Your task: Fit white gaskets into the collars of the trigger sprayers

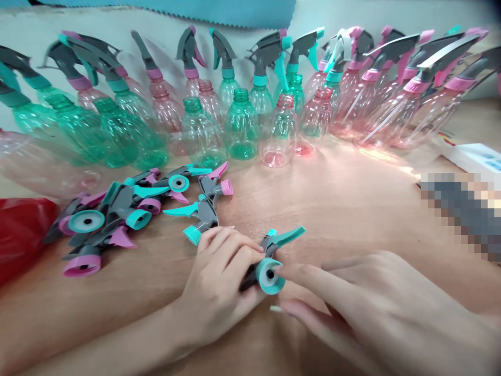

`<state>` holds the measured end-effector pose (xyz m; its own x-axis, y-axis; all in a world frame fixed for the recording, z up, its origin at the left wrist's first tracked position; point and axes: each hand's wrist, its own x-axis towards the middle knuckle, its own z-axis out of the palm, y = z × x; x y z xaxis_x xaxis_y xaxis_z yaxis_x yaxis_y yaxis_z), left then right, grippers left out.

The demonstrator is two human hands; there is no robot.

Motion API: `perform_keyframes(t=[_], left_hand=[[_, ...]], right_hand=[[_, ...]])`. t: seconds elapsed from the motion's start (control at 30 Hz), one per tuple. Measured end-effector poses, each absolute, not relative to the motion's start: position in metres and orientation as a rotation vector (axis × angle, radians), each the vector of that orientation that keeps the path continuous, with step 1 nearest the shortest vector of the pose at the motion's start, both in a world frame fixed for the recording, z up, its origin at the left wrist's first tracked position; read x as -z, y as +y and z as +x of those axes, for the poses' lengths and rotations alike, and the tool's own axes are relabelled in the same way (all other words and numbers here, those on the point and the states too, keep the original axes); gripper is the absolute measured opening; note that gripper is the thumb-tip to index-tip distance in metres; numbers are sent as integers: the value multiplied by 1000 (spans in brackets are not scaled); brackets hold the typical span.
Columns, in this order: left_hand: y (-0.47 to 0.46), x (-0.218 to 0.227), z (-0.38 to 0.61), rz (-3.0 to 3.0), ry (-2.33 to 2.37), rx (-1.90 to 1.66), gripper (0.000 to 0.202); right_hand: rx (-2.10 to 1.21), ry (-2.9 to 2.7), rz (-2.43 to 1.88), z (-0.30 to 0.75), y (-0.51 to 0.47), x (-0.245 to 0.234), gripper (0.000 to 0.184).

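My left hand (pixel 225 271) is closed around a grey spray trigger head (pixel 270 245) with a turquoise lever and collar. The collar's open underside faces me, showing a white inside with a dark hole. The index fingertip of my right hand (pixel 371 303) touches the collar's right rim. Its thumb is held apart below, with a small pale tip that could be the nail. Just beyond my left fingers lies another turquoise-and-grey trigger head (pixel 201 214). Further left is a pile of trigger heads (pixel 121 209) with pink or turquoise parts.
Open-necked green bottles (pixel 242 125) and pink bottles (pixel 278 133) stand across the back. Behind and beside them are bottles fitted with trigger heads (pixel 415 99). A clear pinkish bottle (pixel 43 162) lies at the left, near a red bag-like thing (pixel 23 230). A blurred-out dark object (pixel 465 209) lies right.
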<state>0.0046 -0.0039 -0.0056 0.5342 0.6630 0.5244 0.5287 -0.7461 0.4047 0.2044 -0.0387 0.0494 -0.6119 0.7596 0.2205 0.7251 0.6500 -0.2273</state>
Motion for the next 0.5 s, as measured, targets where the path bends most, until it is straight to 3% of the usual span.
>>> perform_keyframes(t=[0.13, 0.2, 0.3, 0.5], left_hand=[[-4, 5, 4, 2574, 1034, -1039, 9], [-4, 3, 4, 2585, 1038, -1039, 10], [-4, 1, 4, 2610, 1035, -1028, 9], [-3, 1, 5, 2587, 1090, -1070, 6]], right_hand=[[-19, -2621, -1127, 209, -48, -43, 54], [-39, -2651, -1065, 211, -50, -38, 50], [-289, -2644, -1082, 214, -51, -36, 38], [-887, -2447, -1219, 208, -40, -53, 52]])
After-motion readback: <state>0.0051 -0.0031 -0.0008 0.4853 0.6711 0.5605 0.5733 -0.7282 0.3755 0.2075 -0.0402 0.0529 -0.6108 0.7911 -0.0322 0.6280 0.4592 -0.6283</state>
